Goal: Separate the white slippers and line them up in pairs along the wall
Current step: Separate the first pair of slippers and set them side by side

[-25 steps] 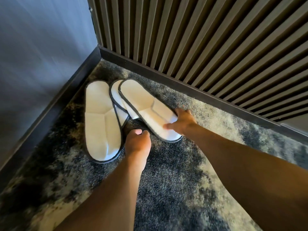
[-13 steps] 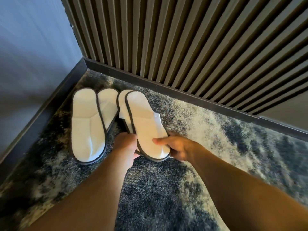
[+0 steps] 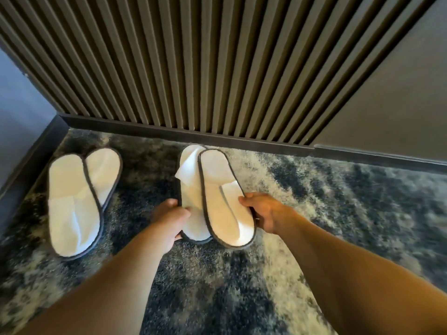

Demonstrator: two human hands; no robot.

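Observation:
Two white slippers with dark trim overlap in the middle of the carpet, heels toward the slatted wall. My right hand (image 3: 266,211) grips the toe end of the upper slipper (image 3: 221,189). My left hand (image 3: 169,218) grips the toe end of the lower slipper (image 3: 189,187), which lies partly under the upper one. Another pair rests in the left corner: one slipper (image 3: 70,206) lies over the edge of the other slipper (image 3: 105,170).
A slatted wooden wall (image 3: 193,68) with a dark baseboard (image 3: 193,136) runs across the back. A blue-grey wall (image 3: 14,122) closes the left side. Mottled blue and cream carpet (image 3: 338,213) covers the floor; a plain panel (image 3: 399,93) stands at right.
Both hands carried the two overlapping slippers to the right, away from the pair left in the corner. The view also swung right along the slatted wall.

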